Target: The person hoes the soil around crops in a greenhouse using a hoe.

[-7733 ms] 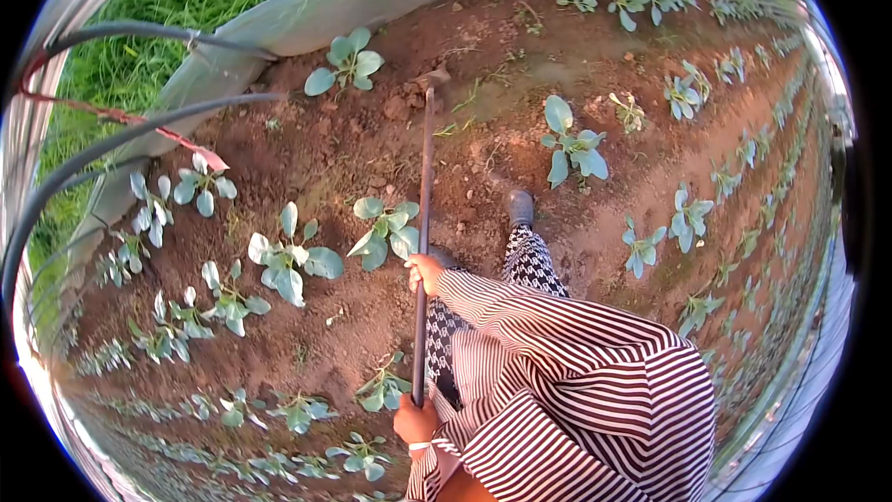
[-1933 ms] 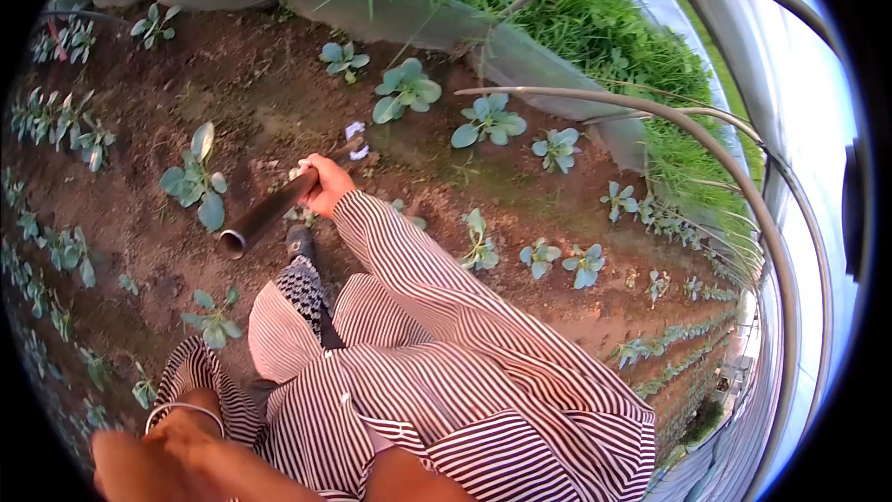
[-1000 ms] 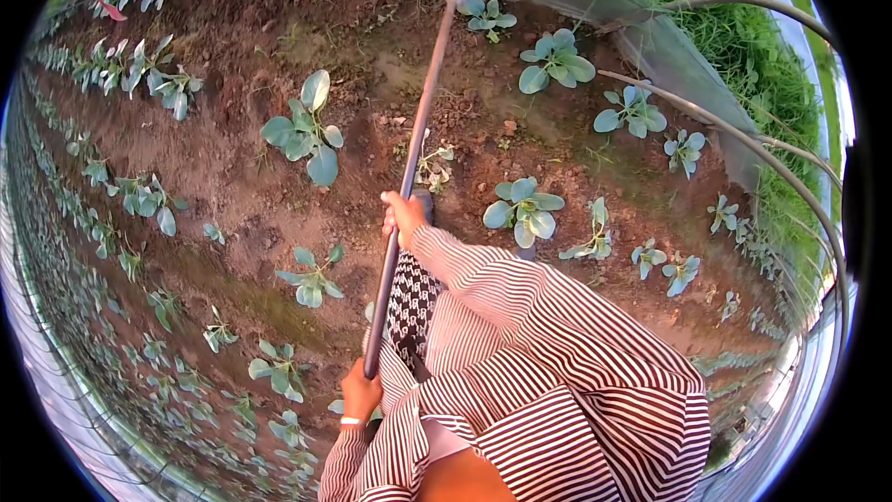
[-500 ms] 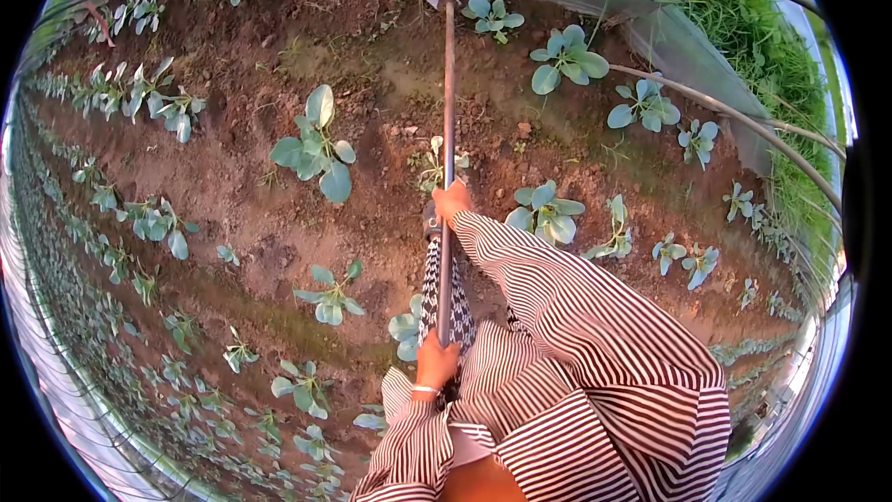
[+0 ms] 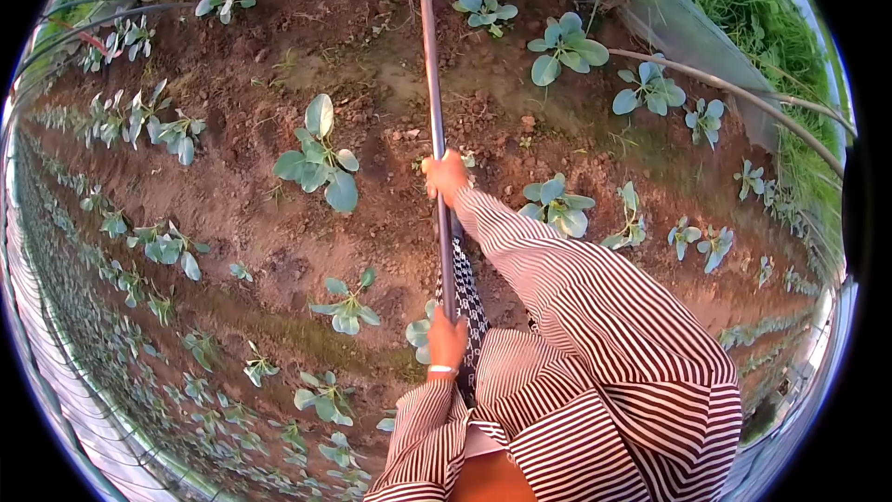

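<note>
long pole swung past top edge in two-handed grip

pictured gripping a long pole (image 5: pixel 431 65) with both bare hands above rows of leafy plants in reddish-brown soil (image 5: pixel 232 223). seen half a second earlier with a pale-ended tip over soil near the sheeting (image 5: pixel 669 37); now cut off by the top edge, with tip out of view. crossing in front of the sheeting at the top, and leaning slightly left toward the far end instead of standing nearly straight up and down in the view. also moved a little higher in the view since then, with both hands carried along and set about as far apart as before.

wrapped around the pole partway along, with fingers curled closed: the right hand (image 5: pixel 448 175), just beside a pale, partly hidden plant (image 5: pixel 467 160). closed around the near end, with fingers likewise folded over the shaft: the left hand (image 5: pixel 447 339), below a white wristband-free stretch of pole and above a white band (image 5: pixel 442 369) at the wrist. held inside both grips, touching both palms, and running between the hands in front of a patterned trouser leg (image 5: pixel 471 307). flanked, well apart on the left, by a large broad-leaved plant (image 5: pixel 319 165), and on the right, beyond the striped sleeve (image 5: pixel 530 242), by another leafy plant (image 5: pixel 559 207).
</note>
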The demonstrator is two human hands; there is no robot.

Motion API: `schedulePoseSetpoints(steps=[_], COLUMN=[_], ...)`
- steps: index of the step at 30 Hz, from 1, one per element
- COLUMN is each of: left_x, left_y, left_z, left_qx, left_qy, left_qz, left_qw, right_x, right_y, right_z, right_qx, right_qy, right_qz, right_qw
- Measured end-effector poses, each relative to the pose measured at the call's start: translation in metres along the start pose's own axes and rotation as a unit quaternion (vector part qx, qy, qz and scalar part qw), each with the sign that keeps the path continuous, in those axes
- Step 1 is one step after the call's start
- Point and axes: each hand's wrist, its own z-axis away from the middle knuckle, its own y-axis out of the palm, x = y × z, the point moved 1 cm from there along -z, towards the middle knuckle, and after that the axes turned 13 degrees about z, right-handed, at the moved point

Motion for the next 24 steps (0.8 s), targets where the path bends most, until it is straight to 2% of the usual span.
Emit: schedulePoseSetpoints(steps=[2, 3, 4, 5, 6, 8, 9, 11, 13, 14, 15, 16, 18, 20, 22, 23, 24], left_x=[-0.023, -0.037, -0.019, 0.003, 0.013, 0.024, 0.026, 0.024, 0.033, 0.039, 0.045, 0.051, 0.048, 0.016, -0.027, -0.037, -0.048], left_y=[0.013, 0.014, 0.02, 0.014, 0.007, -0.023, -0.034, -0.053, -0.052, -0.047, -0.042, -0.035, -0.019, -0.008, 0.002, 0.007, 0.006], left_z=[-0.016, -0.011, -0.004, 0.012, 0.03, 0.062, 0.074, 0.084, 0.09, 0.09, 0.086, 0.077, 0.048, 0.013, -0.007, -0.01, -0.001], left_qx=[0.013, 0.041, 0.087, 0.07, 0.055, 0.046, 0.025, -0.014, -0.051, -0.073, -0.082, -0.059, -0.046, -0.013, 0.004, 0.01, 0.035], left_qy=[0.023, 0.03, -0.016, -0.004, 0.007, -0.039, -0.051, -0.076, -0.064, -0.055, -0.039, -0.026, 0.048, 0.029, 0.024, 0.037, 0.008], left_qz=[-0.001, -0.002, 0.013, -0.001, -0.011, -0.025, -0.022, -0.031, -0.035, -0.034, -0.04, -0.04, -0.006, -0.015, -0.041, -0.043, -0.068], left_qw=[1.0, 0.999, 0.996, 0.998, 0.998, 0.998, 0.998, 0.996, 0.996, 0.995, 0.995, 0.997, 0.998, 0.999, 0.999, 0.998, 0.997], right_x=[-0.02, -0.023, -0.054, -0.087, -0.071, -0.101, -0.112, -0.104, -0.101, -0.098, -0.09, -0.079, -0.045, -0.02, -0.022, -0.035, -0.042], right_y=[-0.005, -0.016, -0.019, -0.012, -0.012, 0.012, 0.02, 0.029, 0.032, 0.033, 0.03, 0.027, 0.015, 0.006, 0.002, -0.004, -0.013], right_z=[-0.058, -0.052, -0.056, -0.055, -0.011, 0.017, 0.024, 0.043, 0.062, 0.064, 0.064, 0.065, 0.049, 0.009, -0.051, -0.056, -0.061], right_qx=[0.004, -0.033, -0.027, -0.019, -0.039, -0.056, -0.007, 0.013, 0.054, 0.065, 0.082, 0.098, 0.064, 0.044, 0.026, -0.001, -0.029], right_qy=[0.031, 0.014, 0.021, 0.023, 0.062, 0.149, 0.164, 0.14, 0.105, 0.127, 0.101, 0.073, 0.041, 0.005, 0.035, 0.054, 0.068], right_qz=[0.016, 0.042, 0.043, 0.045, 0.09, -0.012, -0.047, -0.088, -0.158, -0.158, -0.162, -0.165, -0.086, -0.05, -0.015, -0.01, -0.003], right_qw=[0.999, 0.998, 0.999, 0.999, 0.993, 0.987, 0.985, 0.986, 0.98, 0.977, 0.978, 0.979, 0.993, 0.998, 0.999, 0.999, 0.997])
